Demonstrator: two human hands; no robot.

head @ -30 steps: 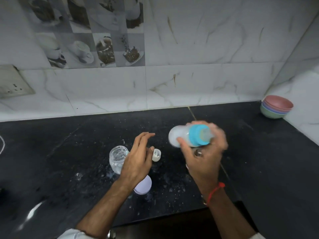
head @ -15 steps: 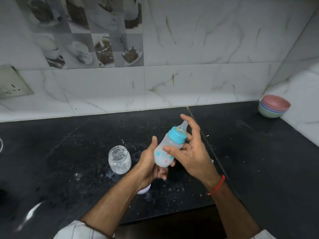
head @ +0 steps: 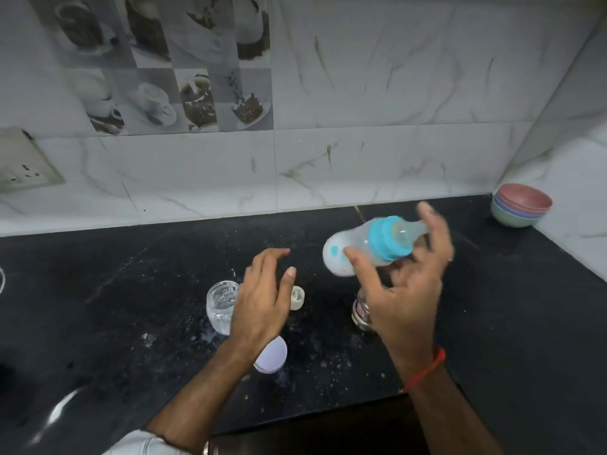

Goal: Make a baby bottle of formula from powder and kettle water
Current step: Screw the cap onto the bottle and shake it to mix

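Sideways above the counter (head: 98,290), the bottle (head: 358,251) lies gripped in the right hand (head: 404,290), teat rightward. Below the grip stands a small jar (head: 359,311); leftward, the left hand (head: 262,300) hovers slack over a glass (head: 218,303), cap (head: 297,298) and lid (head: 272,356).

I see a stack of pastel bowls (head: 520,205) in the far right corner of the black countertop (head: 98,290), and a wall socket (head: 24,162) on the marble tiles at left.
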